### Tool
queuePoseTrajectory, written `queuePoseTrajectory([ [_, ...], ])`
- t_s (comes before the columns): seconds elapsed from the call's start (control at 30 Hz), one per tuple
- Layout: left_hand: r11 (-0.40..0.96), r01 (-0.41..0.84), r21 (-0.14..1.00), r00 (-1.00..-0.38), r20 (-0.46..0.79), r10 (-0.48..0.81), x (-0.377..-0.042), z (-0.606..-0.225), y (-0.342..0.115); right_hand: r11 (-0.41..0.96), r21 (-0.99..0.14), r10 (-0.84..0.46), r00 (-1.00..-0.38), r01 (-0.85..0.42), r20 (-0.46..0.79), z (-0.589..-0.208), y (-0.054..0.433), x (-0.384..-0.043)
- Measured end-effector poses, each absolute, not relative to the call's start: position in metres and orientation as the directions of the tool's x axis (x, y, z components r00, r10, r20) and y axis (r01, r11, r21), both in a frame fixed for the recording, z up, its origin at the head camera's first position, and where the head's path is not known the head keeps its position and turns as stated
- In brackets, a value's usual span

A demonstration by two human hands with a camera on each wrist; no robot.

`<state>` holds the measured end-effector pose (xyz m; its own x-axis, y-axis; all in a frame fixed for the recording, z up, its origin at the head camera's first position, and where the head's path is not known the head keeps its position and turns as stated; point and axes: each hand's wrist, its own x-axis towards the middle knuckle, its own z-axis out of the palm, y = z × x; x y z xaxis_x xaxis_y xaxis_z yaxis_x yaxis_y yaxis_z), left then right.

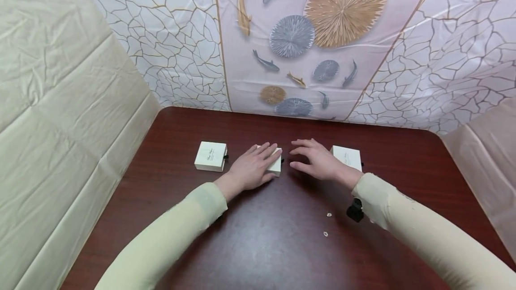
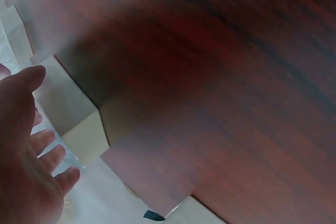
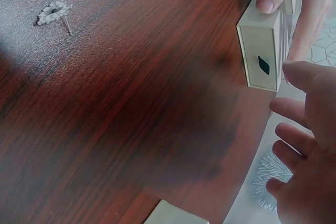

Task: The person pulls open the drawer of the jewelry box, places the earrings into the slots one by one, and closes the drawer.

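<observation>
Three small white boxes stand in a row across the table. My left hand (image 1: 251,169) lies over the middle box (image 1: 276,167), its thumb against the near side and its fingers reaching across the top to the far edge. In the right wrist view that box (image 3: 256,39) turns its end with a dark pull tab (image 3: 264,65) towards my right hand (image 3: 310,124). My right hand holds nothing; its fingers are spread and loosely bent just right of the middle box. Behind its wrist, the right box (image 1: 346,156) is partly covered.
The left box (image 1: 210,155) stands left of my left hand. Two small pale flower-shaped pieces (image 1: 329,215) lie on the dark wooden table (image 1: 258,245); one shows a thin metal post in the right wrist view. A patterned cloth (image 1: 193,57) hangs behind the table's far edge.
</observation>
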<state>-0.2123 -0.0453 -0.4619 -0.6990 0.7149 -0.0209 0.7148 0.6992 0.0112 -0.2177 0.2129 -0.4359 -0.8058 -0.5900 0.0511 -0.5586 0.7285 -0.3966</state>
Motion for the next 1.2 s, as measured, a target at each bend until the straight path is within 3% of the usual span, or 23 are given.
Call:
queuePoseTrajectory([
  [0.5,0.674,0.738,0.001,-0.673,0.074,0.736,-0.214,-0.480,-0.051,0.730,-0.407,-0.585,-0.810,-0.549,0.042,-0.449,0.205,-0.225],
  [1.2,0.682,0.732,-0.003,-0.681,0.051,0.731,-0.214,-0.476,-0.049,0.725,-0.462,-0.564,-0.825,-0.511,0.028,-0.459,0.190,-0.236],
])
